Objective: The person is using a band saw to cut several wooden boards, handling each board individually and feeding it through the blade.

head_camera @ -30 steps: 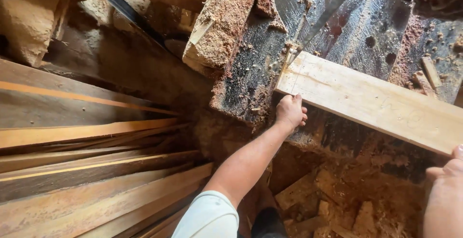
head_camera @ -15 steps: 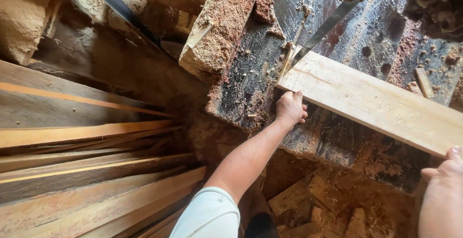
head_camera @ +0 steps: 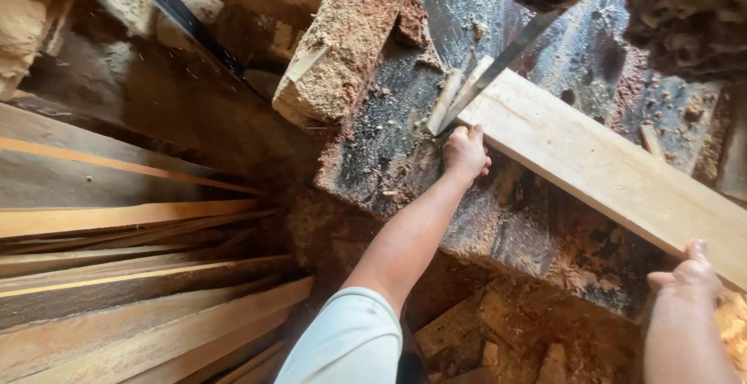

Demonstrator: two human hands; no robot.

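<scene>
A long pale wooden plank (head_camera: 599,166) lies slantwise on a dark, sawdust-caked metal saw table (head_camera: 389,143). Its far end meets a thin saw blade (head_camera: 498,65), and a narrow strip (head_camera: 445,102) splits off at the cut. My left hand (head_camera: 465,152) presses against the plank's left edge close to the blade, fingers curled on the wood. My right hand (head_camera: 686,275) grips the plank's near end at the lower right.
A stack of cut boards (head_camera: 132,291) fills the lower left. A sawdust-covered block (head_camera: 342,42) sits at the table's far left. Wood offcuts (head_camera: 498,345) lie on the ground below the table. A dark band (head_camera: 187,22) runs diagonally at upper left.
The plank has slid toward the blade, and both hands have moved with it. The thin strip at the cut has grown longer.
</scene>
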